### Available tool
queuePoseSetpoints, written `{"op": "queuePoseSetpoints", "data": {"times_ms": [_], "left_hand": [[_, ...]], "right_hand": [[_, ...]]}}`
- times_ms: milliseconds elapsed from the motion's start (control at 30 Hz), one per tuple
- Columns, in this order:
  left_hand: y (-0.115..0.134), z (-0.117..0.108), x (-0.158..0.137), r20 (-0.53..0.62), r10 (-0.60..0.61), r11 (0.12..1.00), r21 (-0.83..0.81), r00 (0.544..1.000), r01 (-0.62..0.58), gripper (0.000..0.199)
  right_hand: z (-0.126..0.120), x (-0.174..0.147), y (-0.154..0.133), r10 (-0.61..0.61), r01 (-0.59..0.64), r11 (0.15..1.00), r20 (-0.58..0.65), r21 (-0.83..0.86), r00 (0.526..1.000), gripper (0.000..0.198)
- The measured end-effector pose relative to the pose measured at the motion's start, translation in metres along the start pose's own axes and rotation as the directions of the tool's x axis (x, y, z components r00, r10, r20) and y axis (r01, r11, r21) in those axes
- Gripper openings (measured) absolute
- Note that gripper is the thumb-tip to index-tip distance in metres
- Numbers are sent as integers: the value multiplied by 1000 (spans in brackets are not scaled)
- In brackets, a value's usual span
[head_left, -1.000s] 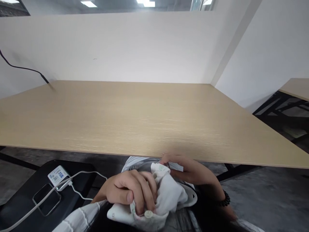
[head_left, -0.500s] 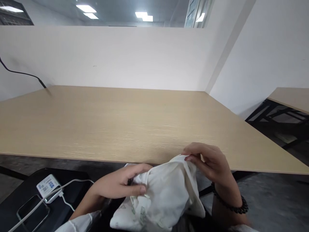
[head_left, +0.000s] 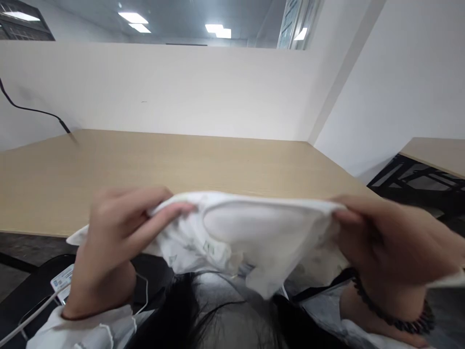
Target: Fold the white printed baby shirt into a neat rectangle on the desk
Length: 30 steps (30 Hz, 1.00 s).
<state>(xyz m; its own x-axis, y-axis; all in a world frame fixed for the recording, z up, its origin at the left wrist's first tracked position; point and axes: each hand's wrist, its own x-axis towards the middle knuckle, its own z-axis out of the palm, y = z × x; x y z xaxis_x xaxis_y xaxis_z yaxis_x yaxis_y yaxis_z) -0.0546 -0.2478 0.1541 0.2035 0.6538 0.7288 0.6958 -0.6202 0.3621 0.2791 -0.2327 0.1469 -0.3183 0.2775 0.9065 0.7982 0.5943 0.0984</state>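
A small white shirt with a faint green print is stretched between my hands, above the table's front edge. Its rounded neckline lies along the top, and a small tag shows inside it. My left hand pinches the shirt's upper left edge between thumb and fingers. At the upper right edge my right hand, with a dark beaded bracelet at the wrist, grips the cloth. Both hands are blurred by motion. Parts of the shirt stick out beyond each hand, and its lower folds hang toward my lap.
The pale wooden table stretches ahead to a white partition. On a black chair at the lower left lies a white device with a cable. A second table stands at right.
The shirt was bunched low near my lap; now it is lifted and spread wide. My left hand has moved left and up, my right hand to the right.
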Motion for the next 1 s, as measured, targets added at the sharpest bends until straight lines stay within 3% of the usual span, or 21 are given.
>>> {"op": "queuePoseSetpoints", "data": {"times_ms": [67,133,200,300,333,400,500,633,733,767,833,933,1000], "left_hand": [[-13,7,33,-3,15,984,180,1000,-15,50],[-40,27,68,165,-109,970,231,980,69,57],[-79,58,96,341,-244,957,237,908,168,59],[-141,109,113,531,-416,904,328,739,273,59],[-158,123,112,588,-445,892,359,675,275,58],[-185,140,104,630,-452,890,362,631,276,54],[-212,138,91,685,-435,900,331,584,283,55],[-238,115,88,791,-406,898,253,458,360,53],[-250,102,90,809,-430,877,267,401,400,46],[-252,99,91,803,-437,877,281,404,390,44],[-251,97,92,770,-444,888,309,459,341,40],[-238,103,96,658,-423,906,326,623,272,37],[-221,118,97,566,-364,928,289,740,236,32]], "right_hand": [[20,25,16,-13,13,1000,37,-9,999,20],[56,48,39,78,-88,996,288,23,955,30],[103,58,65,108,-182,980,549,82,829,34],[173,43,97,193,-392,918,807,51,558,36],[191,33,104,202,-418,908,833,38,514,35],[216,12,117,211,-445,895,866,15,453,33],[222,-10,136,213,-483,876,895,3,391,30],[211,-17,161,186,-499,867,929,-3,319,29],[212,-17,166,220,-485,874,918,-35,330,23],[215,-16,163,244,-479,876,903,-49,354,20],[221,-13,154,291,-467,881,863,-73,413,13],[226,-4,132,309,-459,886,830,-73,465,11],[225,0,118,283,-463,885,849,-51,446,18]]}}
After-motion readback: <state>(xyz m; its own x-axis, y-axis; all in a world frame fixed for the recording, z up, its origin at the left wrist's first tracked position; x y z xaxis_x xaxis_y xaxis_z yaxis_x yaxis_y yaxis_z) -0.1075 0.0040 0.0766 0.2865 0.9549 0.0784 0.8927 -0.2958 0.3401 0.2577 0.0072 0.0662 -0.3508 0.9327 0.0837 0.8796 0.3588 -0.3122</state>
